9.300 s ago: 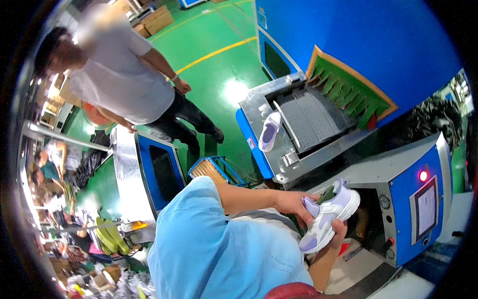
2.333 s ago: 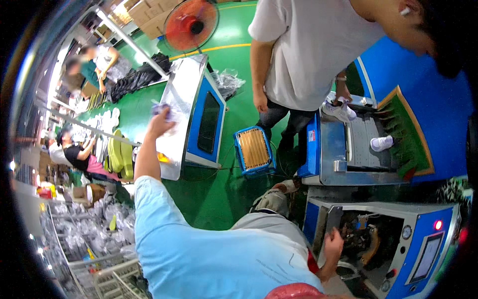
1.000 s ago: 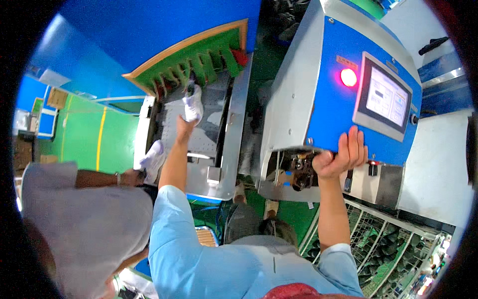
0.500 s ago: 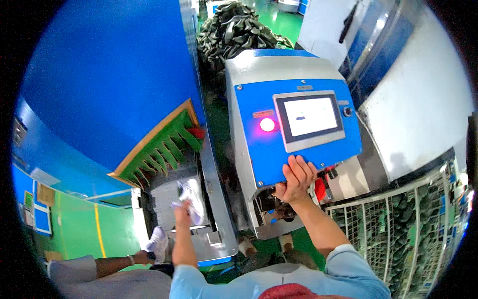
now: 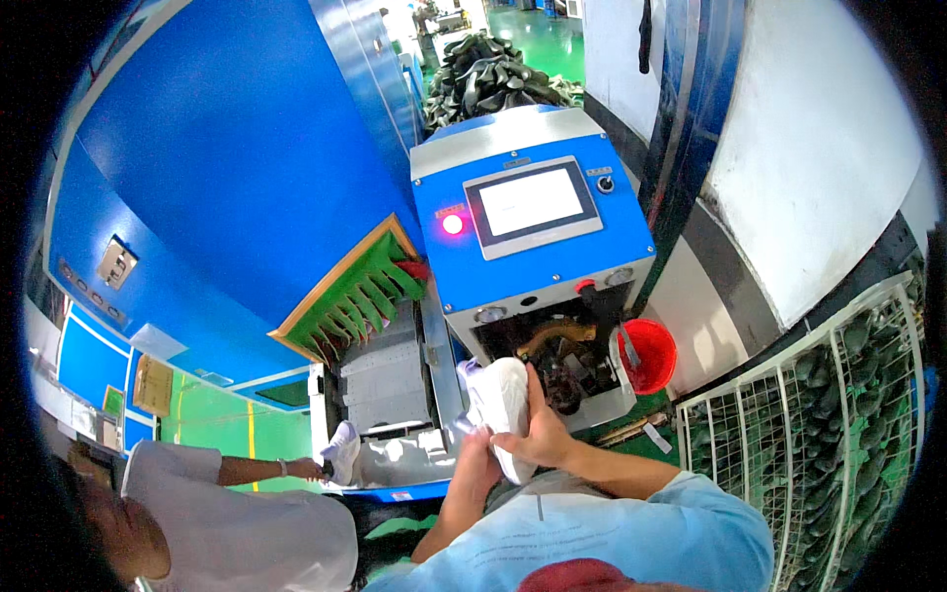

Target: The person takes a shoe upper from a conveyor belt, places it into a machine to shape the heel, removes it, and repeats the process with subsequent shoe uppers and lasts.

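Note:
A white sneaker (image 5: 501, 403) with pale purple trim is held between my two hands in front of the blue machine (image 5: 552, 255). My left hand (image 5: 477, 462) grips it low on its left side. My right hand (image 5: 539, 430) wraps its right side, with the thumb across the shoe. The sneaker stands tilted, its white side toward me. Just beyond it lies the machine's dark opening (image 5: 564, 347), with a brass-coloured curved part (image 5: 557, 335) inside. Above that, a lit screen (image 5: 533, 205) and a glowing red lamp (image 5: 453, 225) sit on the panel.
At left, a conveyor (image 5: 385, 380) runs under a green strip curtain (image 5: 360, 291). Beside it a co-worker's hand (image 5: 321, 470) holds another white sneaker (image 5: 342, 452). A red bucket (image 5: 663, 345) stands right of the machine, near a wire rack (image 5: 789, 444) of dark shoe-shaped pieces. More are piled (image 5: 488, 79) behind.
My left hand has brought the sneaker from the conveyor to the front of the machine. My right hand has left the panel's lower edge and now holds the shoe too. The view has turned right.

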`<action>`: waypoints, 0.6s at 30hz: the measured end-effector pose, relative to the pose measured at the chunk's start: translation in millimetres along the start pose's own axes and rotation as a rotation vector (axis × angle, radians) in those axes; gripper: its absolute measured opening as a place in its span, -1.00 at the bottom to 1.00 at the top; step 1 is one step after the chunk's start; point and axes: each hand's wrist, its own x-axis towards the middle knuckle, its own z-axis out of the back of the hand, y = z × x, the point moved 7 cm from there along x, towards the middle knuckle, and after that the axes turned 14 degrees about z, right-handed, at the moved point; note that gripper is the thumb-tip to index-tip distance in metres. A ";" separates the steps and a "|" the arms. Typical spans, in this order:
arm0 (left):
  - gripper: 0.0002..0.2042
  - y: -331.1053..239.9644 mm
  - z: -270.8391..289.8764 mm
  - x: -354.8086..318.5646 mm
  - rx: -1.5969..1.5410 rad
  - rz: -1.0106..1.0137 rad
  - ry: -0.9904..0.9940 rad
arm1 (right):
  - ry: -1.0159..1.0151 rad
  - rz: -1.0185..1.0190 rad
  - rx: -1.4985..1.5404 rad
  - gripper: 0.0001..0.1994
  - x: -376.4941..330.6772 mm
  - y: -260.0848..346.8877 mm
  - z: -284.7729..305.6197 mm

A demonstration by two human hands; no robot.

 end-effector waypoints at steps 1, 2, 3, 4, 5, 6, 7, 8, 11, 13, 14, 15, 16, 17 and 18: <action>-0.29 -2.2 -17.0 5.3 0.041 -0.052 0.044 | -0.016 -0.036 0.005 0.34 -4.9 1.9 15.1; -0.33 -0.7 -31.0 6.9 0.075 -0.110 0.086 | -0.021 -0.071 0.010 0.36 -11.5 3.8 27.2; -0.33 5.9 -43.5 6.7 0.072 -0.107 0.076 | -0.089 -0.051 0.022 0.35 -15.4 10.6 40.2; -0.41 4.9 -52.1 8.6 0.206 -0.188 -0.079 | -0.088 -0.050 0.019 0.35 -20.8 14.1 48.6; -0.47 5.3 -57.4 7.9 0.340 -0.268 -0.233 | -0.100 -0.042 -0.039 0.36 -26.3 17.9 58.6; -0.47 14.2 -60.2 10.5 0.340 -0.268 -0.229 | -0.113 -0.034 -0.098 0.37 -31.7 20.1 68.0; -0.53 12.4 -60.8 2.7 0.668 -0.426 -0.464 | -0.127 -0.036 -0.101 0.35 -38.3 19.4 76.7; -0.57 10.8 -67.7 -6.0 0.998 -0.583 -0.698 | -0.140 -0.039 -0.103 0.33 -43.5 19.9 84.5; -0.68 31.6 -72.5 -10.2 1.292 -0.618 -0.725 | 0.064 -0.188 -0.253 0.18 -54.8 34.3 99.6; -0.66 48.4 -83.4 -6.0 1.447 -0.534 -0.651 | -0.010 -0.122 -0.194 0.14 -75.5 -20.0 115.2; -0.60 52.1 -83.8 -6.1 1.419 -0.669 -0.611 | -0.078 -0.046 -0.144 0.10 -83.3 -49.6 125.3; -0.59 53.0 -90.7 -10.1 1.179 -0.613 -0.550 | -0.194 -0.256 0.313 0.03 -93.0 -89.2 130.3; -0.58 50.3 -94.9 -14.0 0.939 -0.555 -0.499 | -0.353 -0.376 0.758 -0.13 -100.1 -93.5 127.1; -0.59 48.9 -78.4 -1.6 0.531 -0.427 -0.469 | -0.325 -0.399 1.145 -0.26 -97.6 -87.6 116.8; -0.60 58.0 -64.8 6.1 0.115 -0.277 -0.437 | -0.298 -0.438 1.529 -0.37 -101.1 -66.4 109.7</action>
